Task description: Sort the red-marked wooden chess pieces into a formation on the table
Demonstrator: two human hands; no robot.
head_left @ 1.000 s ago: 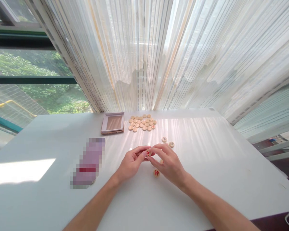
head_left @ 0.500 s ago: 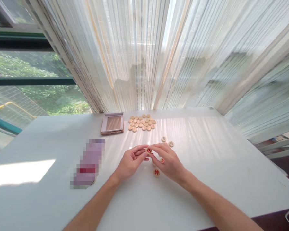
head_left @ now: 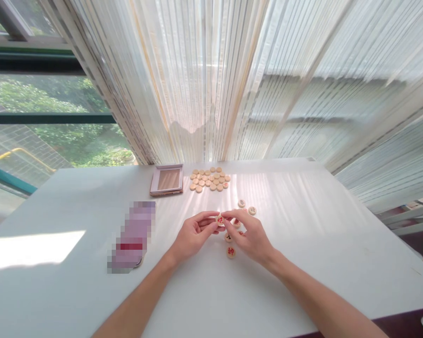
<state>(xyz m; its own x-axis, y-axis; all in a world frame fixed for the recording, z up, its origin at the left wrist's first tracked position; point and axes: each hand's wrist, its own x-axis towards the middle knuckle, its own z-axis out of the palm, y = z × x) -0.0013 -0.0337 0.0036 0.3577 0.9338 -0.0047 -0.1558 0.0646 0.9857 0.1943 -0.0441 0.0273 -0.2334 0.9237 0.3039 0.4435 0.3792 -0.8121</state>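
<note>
A round Chinese chess piece (head_left: 219,220) with a red character is held between my two hands, its marked face turned toward me. My left hand (head_left: 193,233) pinches it from the left, with the thumb in front and the fingers curled behind. From the other side, the index fingertip and thumb of my right hand (head_left: 253,236) meet its right edge. Beneath the right hand lie several face-up pieces, partly hidden by the fingers. Among them are a black-marked piece (head_left: 228,237) and, nearest me, a red-marked piece (head_left: 231,252). Two dark-marked pieces, one of them a chess piece (head_left: 252,211), lie just beyond.
A cluster of mostly blank-side-up wooden pieces (head_left: 207,183) lies at the back of the white table (head_left: 74,300). Left of it sits a shallow open box (head_left: 154,186). A blurred purple item (head_left: 132,234) lies on the left. Striped curtains (head_left: 197,70) hang behind.
The held piece has tilted so its red character faces me more fully. My right fingers have shifted slightly, uncovering the black-marked piece below. The view has moved a little.
</note>
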